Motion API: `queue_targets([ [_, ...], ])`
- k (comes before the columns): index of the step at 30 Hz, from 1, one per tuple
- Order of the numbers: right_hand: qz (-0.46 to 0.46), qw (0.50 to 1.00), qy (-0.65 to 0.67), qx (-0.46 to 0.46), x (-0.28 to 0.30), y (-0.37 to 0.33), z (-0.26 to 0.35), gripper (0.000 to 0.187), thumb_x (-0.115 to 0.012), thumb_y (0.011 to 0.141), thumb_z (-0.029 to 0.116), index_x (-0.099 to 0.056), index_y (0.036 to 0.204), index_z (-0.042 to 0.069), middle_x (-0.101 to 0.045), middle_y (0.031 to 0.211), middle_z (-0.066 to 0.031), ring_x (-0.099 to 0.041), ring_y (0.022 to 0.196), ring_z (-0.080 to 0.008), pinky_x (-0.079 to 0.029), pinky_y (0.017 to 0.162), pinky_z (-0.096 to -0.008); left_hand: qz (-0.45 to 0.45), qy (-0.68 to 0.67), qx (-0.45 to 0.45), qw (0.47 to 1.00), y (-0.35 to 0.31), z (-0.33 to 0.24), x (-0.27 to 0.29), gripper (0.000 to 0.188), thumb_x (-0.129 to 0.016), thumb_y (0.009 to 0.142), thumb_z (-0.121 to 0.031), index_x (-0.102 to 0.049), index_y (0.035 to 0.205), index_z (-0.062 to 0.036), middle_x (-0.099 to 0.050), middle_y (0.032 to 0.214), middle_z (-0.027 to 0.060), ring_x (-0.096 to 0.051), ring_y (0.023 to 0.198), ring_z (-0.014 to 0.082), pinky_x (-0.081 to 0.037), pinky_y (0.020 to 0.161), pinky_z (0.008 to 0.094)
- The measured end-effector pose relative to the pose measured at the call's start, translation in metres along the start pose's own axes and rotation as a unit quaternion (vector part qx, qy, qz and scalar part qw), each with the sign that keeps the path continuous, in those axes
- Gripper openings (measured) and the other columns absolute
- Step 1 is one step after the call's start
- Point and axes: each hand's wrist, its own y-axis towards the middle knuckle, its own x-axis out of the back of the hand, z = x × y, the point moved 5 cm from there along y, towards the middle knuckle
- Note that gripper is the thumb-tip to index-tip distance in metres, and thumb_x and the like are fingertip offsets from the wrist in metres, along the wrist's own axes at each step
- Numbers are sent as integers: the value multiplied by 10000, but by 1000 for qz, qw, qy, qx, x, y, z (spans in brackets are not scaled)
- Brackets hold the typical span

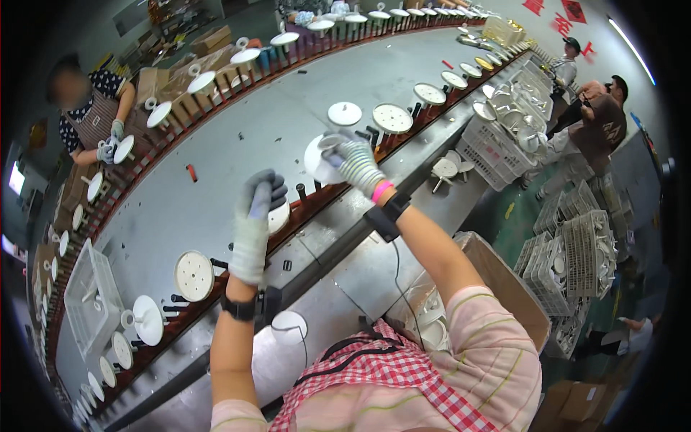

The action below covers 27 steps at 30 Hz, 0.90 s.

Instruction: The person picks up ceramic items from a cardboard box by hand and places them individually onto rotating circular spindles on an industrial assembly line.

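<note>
My right hand point(354, 163), in a striped grey-white glove, grips a white round disc point(319, 160) above the conveyor's near edge. A ring-like part of it shows near my fingers, which are slightly blurred. My left hand point(260, 205), also gloved, is raised beside the near row of pegs, its fingers loosely bent and apart. Nothing shows in it. Partly hidden behind it is another white disc point(279, 216). Just beyond my right hand stand a plain white disc point(345, 113) and a disc with small holes point(392, 119).
The grey conveyor table point(216, 169) is edged by black pegs bearing white discs. A clear plastic bin point(92, 299) lies at left. White crates point(497, 155) of parts stand at right, an open cardboard box point(504, 288) beside me. One co-worker point(97, 119) handles a disc across the table.
</note>
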Motion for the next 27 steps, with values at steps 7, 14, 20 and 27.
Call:
queue_targets([
  [7, 70, 996, 58, -14, -18, 17, -17, 347, -556, 829, 355, -670, 1015, 85, -643, 1027, -164, -610, 925, -346, -466, 848, -410, 57, 186, -3, 981, 92, 79, -12, 451, -499, 945, -329, -492, 1251, 2, -565, 1189, 141, -535, 1095, 248, -431, 951, 351],
  [14, 50, 993, 50, 98, -43, 0, 29, 298, -525, 843, 215, -587, 1076, 40, -621, 1020, -221, -590, 969, -377, -456, 874, -427, 69, 476, 87, 873, 135, 117, 15, 540, -511, 892, -430, -560, 1161, 36, -618, 1074, 263, -614, 997, 356, -493, 854, 388],
  [20, 262, 949, 51, -170, -91, 42, 36, 349, -480, 871, 312, -668, 986, 41, -659, 958, -209, -634, 906, -367, -496, 810, -413, 166, 502, 272, 804, 154, 124, 38, 435, -480, 873, -325, -594, 1007, 72, -635, 899, 282, -652, 811, 414, -536, 636, 485],
  [27, 310, 934, 13, -177, -112, 52, 95, 325, -588, 786, 291, -688, 975, 48, -669, 993, -177, -646, 952, -320, -514, 830, -409, -18, 570, 18, 821, 118, 147, 115, 498, -517, 886, -388, -538, 1168, 22, -589, 1101, 256, -553, 988, 444, -456, 844, 452],
])
